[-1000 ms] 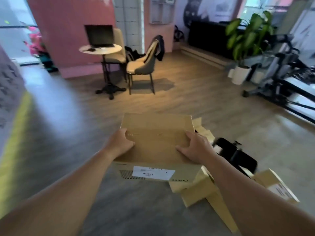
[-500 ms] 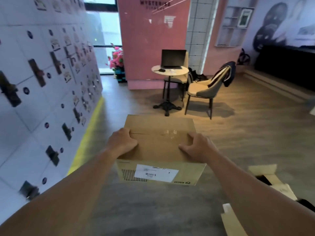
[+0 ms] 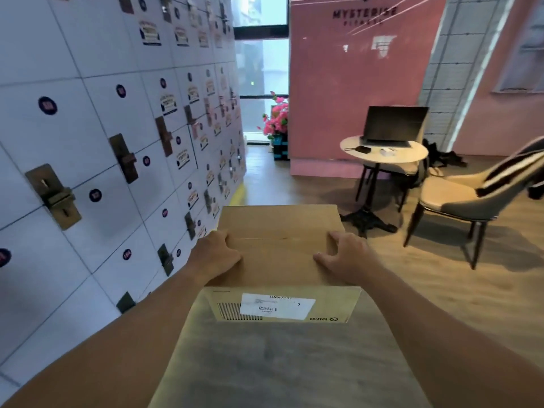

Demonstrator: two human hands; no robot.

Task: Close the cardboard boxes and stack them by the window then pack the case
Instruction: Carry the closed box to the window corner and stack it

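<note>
I carry a closed brown cardboard box (image 3: 279, 254) in front of me, above the floor, its flaps folded flat. A white shipping label (image 3: 276, 306) is on the side facing me. My left hand (image 3: 215, 256) grips the box's left top edge, fingers curled over it. My right hand (image 3: 343, 257) grips the right top edge the same way. A tall window (image 3: 262, 72) shows at the end of a passage straight ahead. The other boxes and the case are out of view.
A wall of white lockers (image 3: 103, 148) runs along my left. A pink partition (image 3: 353, 83) stands right of the passage, with pink flowers (image 3: 278, 116) at its base. A round table with a laptop (image 3: 385, 148) and a chair (image 3: 465, 201) stand on the right.
I have turned left with the box in both hands. The loose boxes and black case on the floor left the view; the locker wall and window passage came in ahead.
</note>
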